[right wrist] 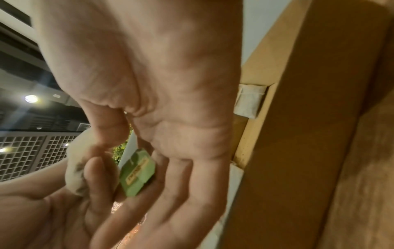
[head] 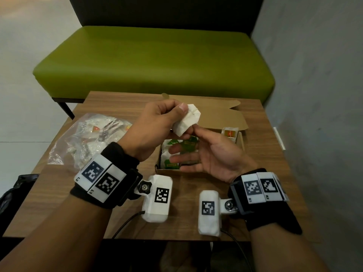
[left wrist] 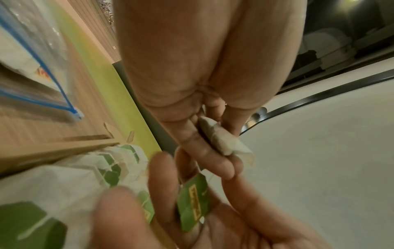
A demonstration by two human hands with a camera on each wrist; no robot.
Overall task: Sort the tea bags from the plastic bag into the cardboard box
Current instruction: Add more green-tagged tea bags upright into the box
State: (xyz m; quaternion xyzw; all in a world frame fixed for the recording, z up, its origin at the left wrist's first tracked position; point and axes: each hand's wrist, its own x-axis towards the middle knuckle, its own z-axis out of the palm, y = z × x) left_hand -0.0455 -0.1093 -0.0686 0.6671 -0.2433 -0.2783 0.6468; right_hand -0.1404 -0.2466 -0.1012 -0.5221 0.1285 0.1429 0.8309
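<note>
My left hand [head: 176,112] pinches a white tea bag [head: 186,120] [left wrist: 224,143] between thumb and fingers, above the open cardboard box [head: 169,171]. Its green tag [left wrist: 192,200] [right wrist: 137,176] hangs down onto the straight fingers of my right hand [head: 182,152], which is held palm up just under the bag. Inside the box, several green-tagged tea bags [head: 169,154] lie at the left and a red-tagged one [head: 230,133] stands at the right. The clear plastic bag [head: 86,138] with more tea bags lies on the table to the left.
The small wooden table [head: 117,103] carries the box and the plastic bag. The box's lid [head: 216,116] lies folded back behind it. A green bench [head: 153,61] stands beyond the table, a grey wall [head: 314,95] is close on the right, and something black [head: 11,193] sits at the left.
</note>
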